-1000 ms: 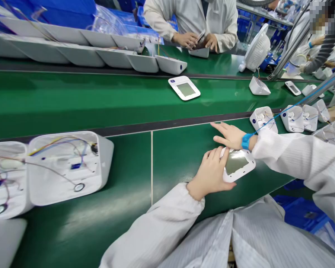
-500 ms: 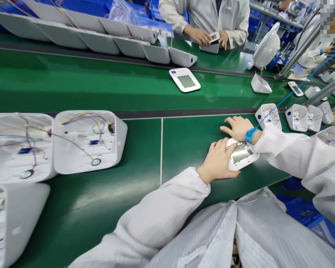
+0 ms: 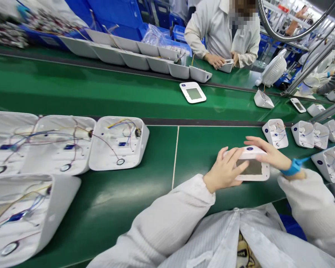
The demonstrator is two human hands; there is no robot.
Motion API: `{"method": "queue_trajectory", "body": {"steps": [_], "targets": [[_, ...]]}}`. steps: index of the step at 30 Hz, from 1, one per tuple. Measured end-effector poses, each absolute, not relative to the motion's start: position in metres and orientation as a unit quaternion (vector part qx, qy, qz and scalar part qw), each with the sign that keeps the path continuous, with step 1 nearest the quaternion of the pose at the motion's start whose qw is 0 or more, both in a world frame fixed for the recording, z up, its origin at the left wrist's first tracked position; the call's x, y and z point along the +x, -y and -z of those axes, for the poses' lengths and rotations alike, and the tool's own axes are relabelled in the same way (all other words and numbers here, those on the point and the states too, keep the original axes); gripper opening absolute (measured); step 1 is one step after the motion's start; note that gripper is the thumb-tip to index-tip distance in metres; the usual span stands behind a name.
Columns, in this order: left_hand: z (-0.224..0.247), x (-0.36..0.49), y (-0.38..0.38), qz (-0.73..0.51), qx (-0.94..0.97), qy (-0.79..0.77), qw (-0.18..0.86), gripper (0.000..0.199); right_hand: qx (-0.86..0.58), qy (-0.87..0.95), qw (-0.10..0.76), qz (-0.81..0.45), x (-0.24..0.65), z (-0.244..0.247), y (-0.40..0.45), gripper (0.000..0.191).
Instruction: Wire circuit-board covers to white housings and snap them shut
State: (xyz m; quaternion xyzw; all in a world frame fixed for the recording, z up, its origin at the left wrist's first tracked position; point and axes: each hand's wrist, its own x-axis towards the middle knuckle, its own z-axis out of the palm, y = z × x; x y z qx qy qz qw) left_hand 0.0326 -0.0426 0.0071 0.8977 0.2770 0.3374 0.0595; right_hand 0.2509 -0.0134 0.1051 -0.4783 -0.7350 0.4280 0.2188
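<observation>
Over the green bench, a white monitor (image 3: pixel 262 178) with a grey screen and a round dark blue button on its top part faces me. Curled around its left side is my left hand (image 3: pixel 226 167), its fingers reaching over the front and one lying across the screen. My right hand (image 3: pixel 275 154), with a blue wrist strap (image 3: pixel 294 166), grips the upper right edge, thumb on the front. The back of the monitor is hidden. Past my right hand stands an open white housing (image 3: pixel 276 133) with wires inside.
Open wired housings (image 3: pixel 117 145) fill the bench's left side. More housings (image 3: pixel 332 162) stand at the right. Across the green belt lies a white front panel (image 3: pixel 193 93), near a row of housings (image 3: pixel 135 59). A co-worker (image 3: pixel 222 33) handles a similar unit opposite.
My right hand has come from beyond the monitor to its upper right edge. The monitor has turned, and its blue button now shows. The camera view has shifted.
</observation>
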Motion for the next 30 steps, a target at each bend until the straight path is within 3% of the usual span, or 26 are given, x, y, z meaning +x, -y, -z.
{"method": "queue_trajectory", "body": {"steps": [4, 6, 9, 13, 17, 23, 30], "targets": [[0.0, 0.026, 0.037, -0.375, 0.878, -0.285, 0.085, 0.042, -0.456, 0.811, 0.276, -0.24, 0.252, -0.125, 0.053, 0.057], [0.003, 0.021, 0.032, -0.399, 0.842, -0.337, 0.133, 0.057, -0.428, 0.83, 0.297, -0.198, 0.246, -0.127, 0.06, 0.05], [0.005, 0.01, 0.022, -0.438, 0.768, -0.385, 0.265, 0.087, -0.434, 0.809, 0.332, -0.216, 0.237, -0.114, 0.059, 0.044], [0.009, 0.004, 0.007, -0.463, 0.66, -0.443, 0.392, 0.071, -0.522, 0.66, 0.433, -0.324, 0.228, -0.074, 0.021, 0.046], [0.013, 0.004, -0.008, -0.482, 0.626, -0.504, 0.347, 0.07, -0.669, 0.501, 0.433, -0.337, 0.216, -0.043, -0.077, 0.052], [0.012, -0.005, -0.02, -0.455, 0.662, -0.524, 0.284, 0.044, -0.678, 0.55, 0.408, -0.267, 0.191, -0.044, -0.211, 0.054], [0.018, -0.022, -0.032, -0.446, 0.686, -0.537, 0.205, 0.029, -0.637, 0.665, 0.364, -0.141, 0.171, 0.008, -0.172, 0.057]]}}
